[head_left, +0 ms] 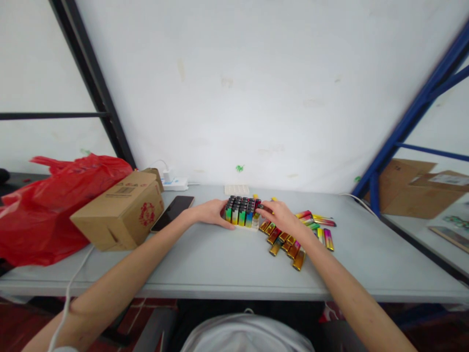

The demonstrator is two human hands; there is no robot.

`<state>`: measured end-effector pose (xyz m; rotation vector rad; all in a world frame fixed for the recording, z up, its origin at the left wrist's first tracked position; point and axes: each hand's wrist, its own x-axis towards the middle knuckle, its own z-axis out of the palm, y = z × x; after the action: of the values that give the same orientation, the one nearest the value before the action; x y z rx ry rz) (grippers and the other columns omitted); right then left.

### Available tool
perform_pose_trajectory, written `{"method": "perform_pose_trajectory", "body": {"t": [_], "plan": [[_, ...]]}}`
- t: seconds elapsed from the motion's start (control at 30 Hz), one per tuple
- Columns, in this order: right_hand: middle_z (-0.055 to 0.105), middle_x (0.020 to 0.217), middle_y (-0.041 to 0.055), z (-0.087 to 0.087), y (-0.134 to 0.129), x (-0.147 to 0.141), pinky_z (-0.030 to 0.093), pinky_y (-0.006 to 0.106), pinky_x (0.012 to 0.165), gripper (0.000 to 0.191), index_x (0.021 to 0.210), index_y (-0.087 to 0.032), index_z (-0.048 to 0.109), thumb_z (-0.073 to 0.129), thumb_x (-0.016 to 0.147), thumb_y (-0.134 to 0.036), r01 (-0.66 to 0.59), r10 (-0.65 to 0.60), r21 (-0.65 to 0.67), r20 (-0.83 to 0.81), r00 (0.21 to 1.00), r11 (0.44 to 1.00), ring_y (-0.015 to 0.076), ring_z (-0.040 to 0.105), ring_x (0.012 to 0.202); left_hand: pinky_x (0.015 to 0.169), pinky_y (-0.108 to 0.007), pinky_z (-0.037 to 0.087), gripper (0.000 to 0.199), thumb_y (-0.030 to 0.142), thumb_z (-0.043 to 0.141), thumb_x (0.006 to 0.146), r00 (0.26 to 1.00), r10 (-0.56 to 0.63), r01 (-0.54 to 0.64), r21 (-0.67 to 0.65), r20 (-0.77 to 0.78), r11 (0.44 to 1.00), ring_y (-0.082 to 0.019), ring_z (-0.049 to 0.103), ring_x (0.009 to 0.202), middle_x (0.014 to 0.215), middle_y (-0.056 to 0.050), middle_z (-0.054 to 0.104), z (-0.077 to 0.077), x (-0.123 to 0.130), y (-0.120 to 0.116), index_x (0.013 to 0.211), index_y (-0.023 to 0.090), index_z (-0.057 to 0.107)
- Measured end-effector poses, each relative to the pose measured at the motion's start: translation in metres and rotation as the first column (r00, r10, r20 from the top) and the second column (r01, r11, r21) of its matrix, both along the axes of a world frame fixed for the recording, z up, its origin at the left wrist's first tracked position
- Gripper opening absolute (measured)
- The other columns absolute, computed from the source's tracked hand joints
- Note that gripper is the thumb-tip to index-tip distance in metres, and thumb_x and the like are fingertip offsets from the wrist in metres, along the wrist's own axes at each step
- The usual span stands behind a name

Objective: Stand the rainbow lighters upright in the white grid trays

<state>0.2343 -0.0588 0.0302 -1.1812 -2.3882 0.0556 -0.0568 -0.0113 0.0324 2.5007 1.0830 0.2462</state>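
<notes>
Left hand [211, 213] clasping left end of tray [246, 228], upright lighters [239, 213] inside; right hand [280, 215] narrow at right end, hold unclear; loose lighters [293, 250] near.

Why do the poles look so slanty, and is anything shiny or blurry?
Head view: the black post and blue frame lean outward, perhaps from wide-lens stretching; head view: gold lighters glint; head view: small print on the left brown box looks too soft to read.
</notes>
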Motion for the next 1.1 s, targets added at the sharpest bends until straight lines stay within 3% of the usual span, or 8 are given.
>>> {"method": "perform_pose_trajectory", "body": {"t": [0.13, 0.27, 0.53, 0.63, 0.73, 0.87, 1.0, 1.1], "plan": [[0.07, 0.074, 0.0058, -0.002, 0.0, -0.005, 0.037, 0.028, 0.065, 0.035, 0.086, -0.019, 0.069, 0.052, 0.104, -0.043, 0.167, -0.166, -0.007, 0.095, 0.982, 0.986, 0.0187, 0.061, 0.067, 0.079, -0.031, 0.051, 0.084, 0.072, 0.078, 0.065, 1.0, 0.002, -0.002, -0.012, 0.006, 1.0, -0.027, 0.069, 0.096, 0.112, -0.005, 0.075, -0.001, -0.001, 0.001, 0.13, 0.022, 0.06], [0.068, 0.069, 0.0048, -0.004, 0.0, -0.006, 0.036, 0.028, 0.065, 0.045, 0.077, -0.02, 0.068, 0.047, 0.105, -0.047, 0.159, -0.148, -0.058, 0.159, 0.976, 0.986, 0.0173, 0.06, 0.064, 0.083, -0.031, 0.052, 0.083, 0.071, 0.079, 0.066, 1.0, 0.003, -0.002, -0.045, 0.026, 0.999, -0.027, 0.07, 0.099, 0.117, -0.005, 0.075, -0.001, -0.001, 0.001, 0.13, 0.022, 0.06], [0.074, 0.088, 0.0084, 0.008, 0.002, 0.017, 0.04, 0.028, 0.074, 0.047, 0.094, -0.02, 0.07, 0.035, 0.109, -0.048, 0.344, -0.34, 0.016, 0.201, 0.919, 0.939, 0.0208, 0.068, 0.082, 0.085, -0.032, 0.052, 0.084, 0.07, 0.079, 0.064, 0.999, 0.011, -0.01, -0.054, 0.033, 0.998, -0.029, 0.069, 0.1, 0.118, -0.006, 0.075, 0.001, -0.001, 0.0, 0.131, 0.022, 0.06], [0.073, 0.102, 0.0122, 0.007, 0.005, 0.031, 0.044, 0.03, 0.083, 0.039, 0.106, -0.018, 0.069, 0.039, 0.107, -0.044, 0.508, -0.496, -0.008, 0.21, 0.843, 0.861, 0.0236, 0.068, 0.097, 0.085, -0.032, 0.053, 0.08, 0.071, 0.079, 0.064, 1.0, 0.019, -0.017, -0.069, 0.022, 0.997, -0.028, 0.07, 0.1, 0.116, -0.004, 0.075, 0.001, -0.002, 0.001, 0.127, 0.023, 0.062], [0.068, 0.118, 0.0176, 0.003, 0.007, 0.047, 0.047, 0.035, 0.089, 0.037, 0.119, -0.015, 0.066, 0.045, 0.104, -0.041, 0.699, -0.677, -0.027, 0.224, 0.701, 0.715, 0.0297, 0.066, 0.109, 0.083, -0.032, 0.053, 0.078, 0.072, 0.078, 0.064, 1.0, 0.026, -0.025, -0.065, 0.014, 0.998, -0.027, 0.07, 0.099, 0.114, -0.004, 0.075, 0.0, -0.002, 0.001, 0.123, 0.023, 0.062], [0.062, 0.127, 0.0222, -0.002, 0.009, 0.071, 0.05, 0.045, 0.088, 0.043, 0.13, -0.016, 0.063, 0.05, 0.1, -0.044, 0.81, -0.776, -0.045, 0.259, 0.575, 0.585, 0.0383, 0.064, 0.115, 0.08, -0.032, 0.052, 0.079, 0.073, 0.077, 0.063, 0.999, 0.036, -0.036, -0.052, -0.002, 0.998, -0.028, 0.07, 0.096, 0.112, -0.005, 0.075, 0.0, -0.002, 0.001, 0.122, 0.022, 0.062], [0.068, 0.117, 0.0245, -0.012, 0.017, 0.09, 0.049, 0.047, 0.089, 0.042, 0.125, -0.016, 0.068, 0.051, 0.099, -0.044, 0.779, -0.731, -0.133, 0.282, 0.622, 0.612, 0.0377, 0.067, 0.108, 0.079, -0.032, 0.052, 0.08, 0.075, 0.076, 0.064, 0.999, 0.031, -0.032, -0.049, -0.011, 0.998, -0.028, 0.07, 0.095, 0.112, -0.005, 0.075, 0.002, -0.001, 0.0, 0.122, 0.022, 0.061], [0.069, 0.117, 0.0236, -0.022, 0.025, 0.094, 0.048, 0.045, 0.093, 0.039, 0.121, -0.015, 0.071, 0.055, 0.098, -0.042, 0.683, -0.638, -0.115, 0.273, 0.72, 0.721, 0.0354, 0.067, 0.109, 0.079, -0.032, 0.052, 0.082, 0.075, 0.077, 0.063, 0.999, 0.035, -0.036, -0.037, -0.014, 0.999, -0.028, 0.07, 0.095, 0.113, -0.006, 0.075, 0.002, -0.001, 0.0, 0.124, 0.022, 0.061]]}}
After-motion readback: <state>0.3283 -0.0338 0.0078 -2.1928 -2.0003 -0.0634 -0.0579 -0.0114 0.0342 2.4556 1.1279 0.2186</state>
